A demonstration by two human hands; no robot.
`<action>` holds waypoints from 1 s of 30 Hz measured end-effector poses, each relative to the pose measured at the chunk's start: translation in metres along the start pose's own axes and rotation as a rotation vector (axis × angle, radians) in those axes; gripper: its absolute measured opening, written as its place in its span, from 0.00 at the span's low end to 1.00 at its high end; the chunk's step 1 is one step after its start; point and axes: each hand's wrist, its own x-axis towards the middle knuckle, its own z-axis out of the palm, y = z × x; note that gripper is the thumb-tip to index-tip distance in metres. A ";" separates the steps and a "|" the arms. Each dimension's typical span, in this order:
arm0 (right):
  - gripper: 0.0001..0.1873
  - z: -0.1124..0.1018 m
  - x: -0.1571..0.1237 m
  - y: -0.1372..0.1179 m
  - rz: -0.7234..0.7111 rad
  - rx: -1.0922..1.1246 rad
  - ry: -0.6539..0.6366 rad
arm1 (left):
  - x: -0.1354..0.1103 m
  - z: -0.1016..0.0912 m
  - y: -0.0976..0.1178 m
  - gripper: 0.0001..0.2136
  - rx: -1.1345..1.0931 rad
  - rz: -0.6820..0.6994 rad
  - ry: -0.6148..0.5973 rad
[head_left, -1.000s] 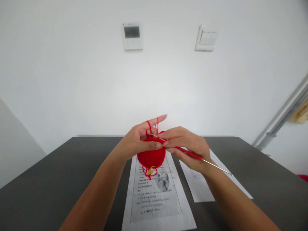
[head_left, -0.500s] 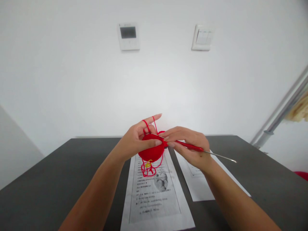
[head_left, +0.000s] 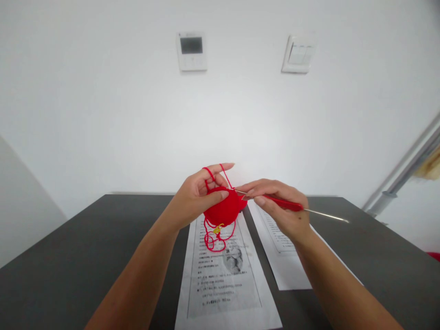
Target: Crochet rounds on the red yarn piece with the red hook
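My left hand (head_left: 198,195) pinches a round red crochet piece (head_left: 222,211), thumb across its front. Red yarn (head_left: 226,176) loops round the fingers and runs from the raised index finger down to the work. A crochet hook (head_left: 287,204) with a red handle and metal ends lies in the closed fingers of my right hand (head_left: 280,201). Its tip reaches the piece's upper edge, near the left thumb. Below the piece dangle loose red yarn loops and a small yellow marker (head_left: 217,228).
A printed sheet (head_left: 227,293) with a picture lies on the dark table (head_left: 137,220) below the work. Another sheet (head_left: 292,270) is partly under my right forearm. The white wall behind carries a panel (head_left: 191,51) and a switch (head_left: 298,55). At the right stands a metal pole (head_left: 402,172).
The view has shifted slightly, so the wall fixtures appear further right. My right hand and the hook have drawn a little to the right of the left hand. Both hands keep their holds.
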 end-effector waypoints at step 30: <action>0.10 -0.009 0.004 -0.011 -0.053 -0.341 -0.150 | -0.005 0.008 -0.004 0.25 0.244 0.079 0.086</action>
